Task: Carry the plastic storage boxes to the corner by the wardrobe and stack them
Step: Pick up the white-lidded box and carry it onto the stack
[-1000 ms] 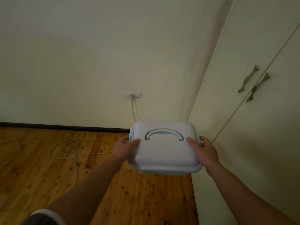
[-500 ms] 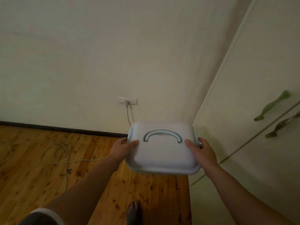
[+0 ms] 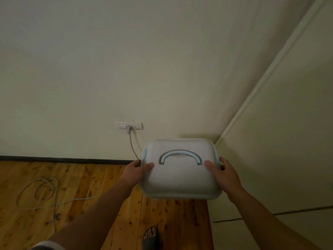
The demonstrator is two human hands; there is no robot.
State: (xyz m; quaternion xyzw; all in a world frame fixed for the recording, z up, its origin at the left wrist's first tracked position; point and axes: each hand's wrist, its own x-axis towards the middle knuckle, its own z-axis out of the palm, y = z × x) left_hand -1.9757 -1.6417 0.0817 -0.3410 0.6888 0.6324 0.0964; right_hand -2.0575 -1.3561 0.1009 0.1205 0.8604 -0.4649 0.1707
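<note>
- Pale plastic storage box (image 3: 178,177), lid on, held in the air at lower centre of the frame, above the wooden floor (image 3: 81,213) and close to the wardrobe (image 3: 279,159) on the right; lid turned toward the camera.
- Light blue arched handle (image 3: 180,153) lying flat in a recess of the lid; a blue latch on each short side.
- Left-hand grip (image 3: 136,171) clamped on the box's left edge: thumb across the lid, other fingers curled round the side and mostly hidden.
- Right-hand grip (image 3: 226,175) clamped on the right edge likewise: thumb on the lid, fingers wrapped round the side at the latch.
- Both forearms stretched forward from the bottom of the frame; edge of a white sleeve (image 3: 48,245) at lower left.
- Behind the box, the corner where the cream wall (image 3: 126,60) meets the wardrobe; dark skirting board (image 3: 63,158) along the foot of the wall at left.
- White wall socket (image 3: 129,125) up and left of the box, grey plug in it, its lead (image 3: 133,147) hanging down toward the box's left corner.
- Pale cable (image 3: 41,192) in loose loops on the floor at lower left, well apart from the box.
- One bare foot (image 3: 150,235) on the floorboards at bottom centre, below the box.
</note>
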